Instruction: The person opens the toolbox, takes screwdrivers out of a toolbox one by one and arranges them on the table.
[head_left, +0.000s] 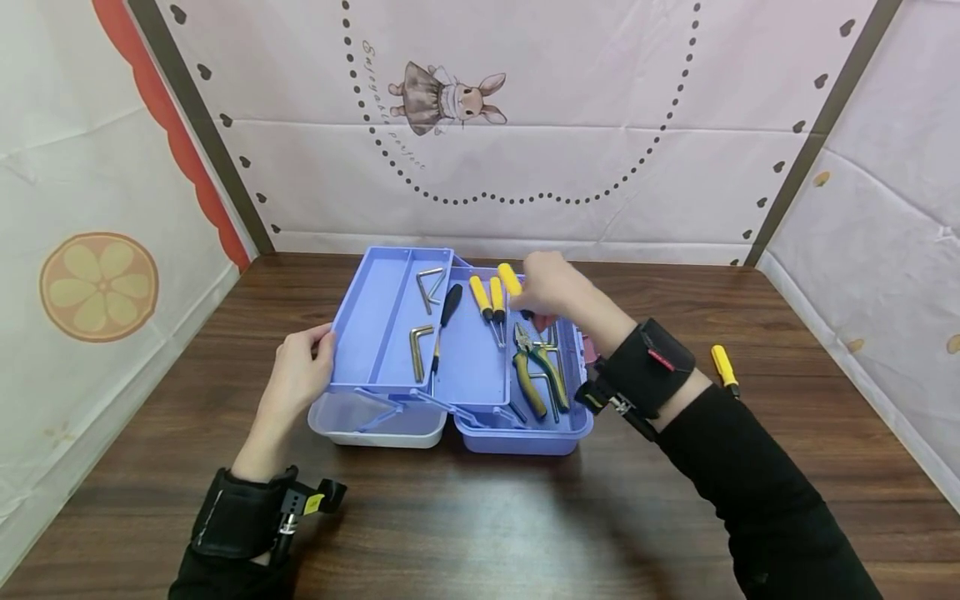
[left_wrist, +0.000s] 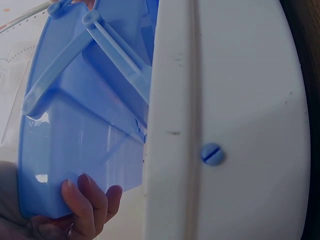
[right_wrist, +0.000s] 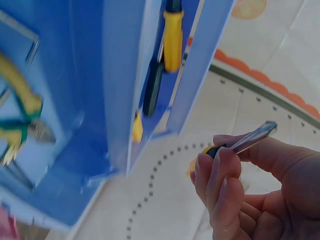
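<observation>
A blue toolbox stands unfolded, its upper tray swung out over the whitish lid. My left hand grips that tray's left edge, fingertips curled against its underside. Over the toolbox's far right part, my right hand pinches a yellow-and-black screwdriver; its metal shaft shows between thumb and fingers in the right wrist view. Two yellow-handled screwdrivers lie in the inner tray. Pliers with green-and-yellow handles rest in the deep compartment.
L-shaped hex keys and a black-handled screwdriver lie in the upper tray. Another yellow-handled screwdriver is on the wooden table to the right. Cloth-covered walls enclose the back and sides.
</observation>
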